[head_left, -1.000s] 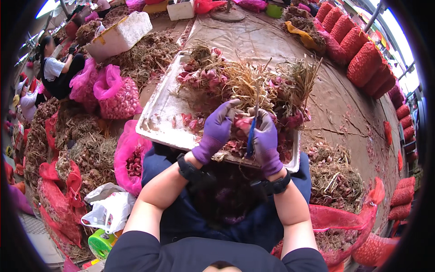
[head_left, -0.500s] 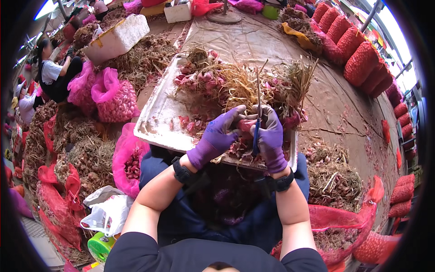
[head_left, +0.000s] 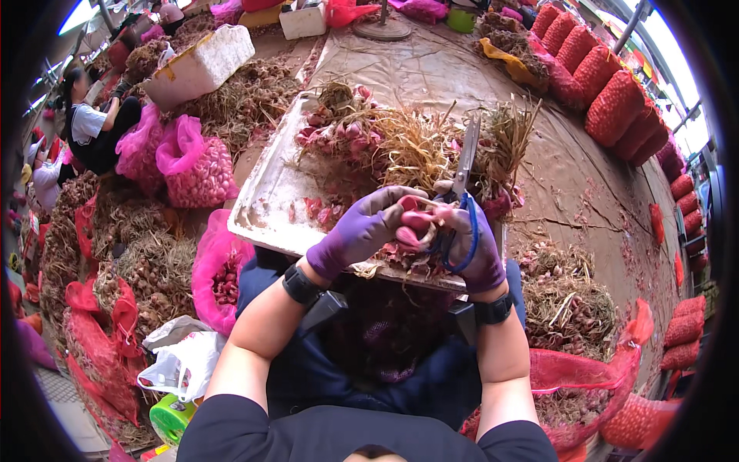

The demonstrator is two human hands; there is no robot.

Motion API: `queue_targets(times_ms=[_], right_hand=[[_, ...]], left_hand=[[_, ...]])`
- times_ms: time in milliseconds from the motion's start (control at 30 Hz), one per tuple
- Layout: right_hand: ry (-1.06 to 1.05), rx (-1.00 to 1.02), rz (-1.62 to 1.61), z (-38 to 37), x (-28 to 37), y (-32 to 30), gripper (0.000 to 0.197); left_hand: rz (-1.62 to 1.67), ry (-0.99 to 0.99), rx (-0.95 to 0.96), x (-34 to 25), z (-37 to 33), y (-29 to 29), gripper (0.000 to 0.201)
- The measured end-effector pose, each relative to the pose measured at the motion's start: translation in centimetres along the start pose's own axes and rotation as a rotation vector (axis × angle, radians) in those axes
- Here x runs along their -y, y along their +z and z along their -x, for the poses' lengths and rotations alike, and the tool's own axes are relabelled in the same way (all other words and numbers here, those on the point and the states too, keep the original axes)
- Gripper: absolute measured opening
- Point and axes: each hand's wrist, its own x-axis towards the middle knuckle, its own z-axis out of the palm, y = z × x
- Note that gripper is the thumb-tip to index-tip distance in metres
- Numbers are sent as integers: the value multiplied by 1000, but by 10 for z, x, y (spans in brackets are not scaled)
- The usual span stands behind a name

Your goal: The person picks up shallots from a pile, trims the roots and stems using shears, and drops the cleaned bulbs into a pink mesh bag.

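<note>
In my left hand (head_left: 356, 232), gloved in purple, a small cluster of reddish-pink shallots (head_left: 416, 222) is held with the fingers closed round it. My right hand (head_left: 481, 248), in a matching glove, grips a pair of blue-handled scissors (head_left: 467, 159), blades pointing up and away from me. Its thumb and fingertips also meet the right side of the shallots. Both hands are over the near part of a white foam tray (head_left: 269, 202) lying across my lap. Bundles of shallots with dry straw-coloured tops (head_left: 416, 146) fill the tray's far side, and loose peels lie nearer.
Pink mesh bags of shallots (head_left: 202, 173) stand to the left, with an open pink bag (head_left: 212, 269) nearer. Piles of dried shallots (head_left: 566, 300) and a red mesh bag (head_left: 577, 369) lie on my right. Full red sacks (head_left: 612, 104) line the far right. A person (head_left: 88, 123) sits far left.
The scissors have turned in my right hand, so the blades now show wider and lean right. My hands have shifted, and the shallots between them are more exposed.
</note>
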Motion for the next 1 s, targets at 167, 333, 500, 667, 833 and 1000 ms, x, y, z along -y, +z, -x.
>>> queue_targets(times_ms=[167, 333, 500, 667, 833, 1000], right_hand=[[-599, -479, 1432, -15, 3, -26, 29], [-270, -238, 399, -4, -4, -3, 36], [-190, -130, 199, -7, -41, 7, 38], [-142, -67, 51, -1, -31, 12, 38], [-197, -73, -56, -4, -30, 9, 39], [-314, -207, 195, -13, -35, -1, 46]], left_hand=[[14, 44, -106, -4, -5, -4, 45], [-184, 201, -369, 2, -12, 5, 35], [-878, 520, -506, 30, -7, 3, 18], [-962, 500, -558, 23, -9, 12, 11], [-43, 108, -484, 19, -13, -12, 25], [-331, -7, -301, 13, -9, 12, 32]])
